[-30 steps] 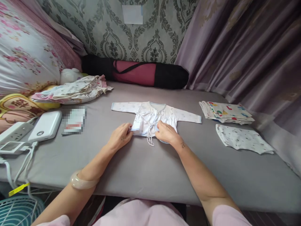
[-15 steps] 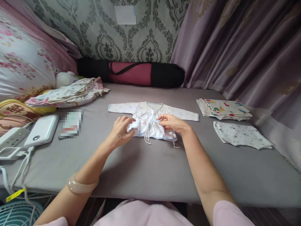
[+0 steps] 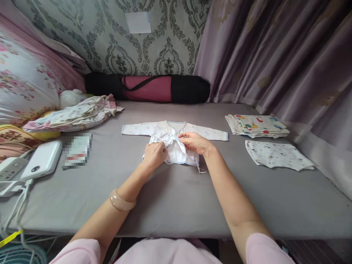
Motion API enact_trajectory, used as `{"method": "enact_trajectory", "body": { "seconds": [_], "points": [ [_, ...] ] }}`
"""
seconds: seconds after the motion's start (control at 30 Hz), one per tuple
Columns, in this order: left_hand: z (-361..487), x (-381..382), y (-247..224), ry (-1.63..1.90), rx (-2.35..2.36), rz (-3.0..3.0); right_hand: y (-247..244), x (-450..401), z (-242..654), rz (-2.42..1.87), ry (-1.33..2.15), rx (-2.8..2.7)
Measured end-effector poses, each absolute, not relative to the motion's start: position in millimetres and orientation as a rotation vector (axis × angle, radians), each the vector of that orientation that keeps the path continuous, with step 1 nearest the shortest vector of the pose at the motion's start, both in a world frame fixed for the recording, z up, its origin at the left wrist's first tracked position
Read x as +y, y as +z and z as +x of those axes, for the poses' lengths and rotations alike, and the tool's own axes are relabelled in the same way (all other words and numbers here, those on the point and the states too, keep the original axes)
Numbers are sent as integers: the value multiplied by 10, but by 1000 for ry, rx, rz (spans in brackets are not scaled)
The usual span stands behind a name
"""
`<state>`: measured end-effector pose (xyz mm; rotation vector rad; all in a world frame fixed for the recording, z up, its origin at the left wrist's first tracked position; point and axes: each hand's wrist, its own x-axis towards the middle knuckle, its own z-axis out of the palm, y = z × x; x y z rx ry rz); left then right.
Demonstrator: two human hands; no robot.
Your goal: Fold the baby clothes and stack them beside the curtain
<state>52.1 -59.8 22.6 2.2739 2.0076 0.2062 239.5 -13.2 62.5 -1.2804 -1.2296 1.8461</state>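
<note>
A small white baby top with pale blue trim lies with both sleeves spread out on the grey surface. My right hand pinches a flap of its front just below the neckline. Over the left part of the front, my left hand rests with its fingers curled together on the cloth near the ties; what sits between those fingertips is too small to make out. A loose white tie hangs off the lower right hem.
Folded patterned cloths and a folded spotted cloth lie at the right. At the left are a white power bank, cables, rumpled clothes and a pillow. A black and red bag lies along the back.
My left hand has moved right and its fingers have closed over the top's front. My right hand has lifted the flap slightly further. The whole view has shifted a little.
</note>
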Motion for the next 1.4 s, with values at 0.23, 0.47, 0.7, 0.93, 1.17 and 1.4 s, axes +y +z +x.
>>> {"method": "enact_trajectory", "body": {
  "seconds": [0.23,0.47,0.7,0.93,1.17,1.4],
  "points": [
    [645,-596,324,493,2002,2245,662,-131,2384,-1253,1844,-1199],
    [819,-543,286,820,1665,1631,697,-131,2385,-1223,1798,-1232],
    [864,-630,323,706,1239,1231,562,-148,2275,-1218,1740,-1351],
    [737,-790,388,621,1069,1197,513,-194,2202,-1269,1669,-1419],
    [609,-1011,475,254,810,1681,359,-218,2052,-1331,1566,-1442],
    [419,-989,644,184,808,1838,425,-297,2056,-1339,1741,-1600]
  ]
}}
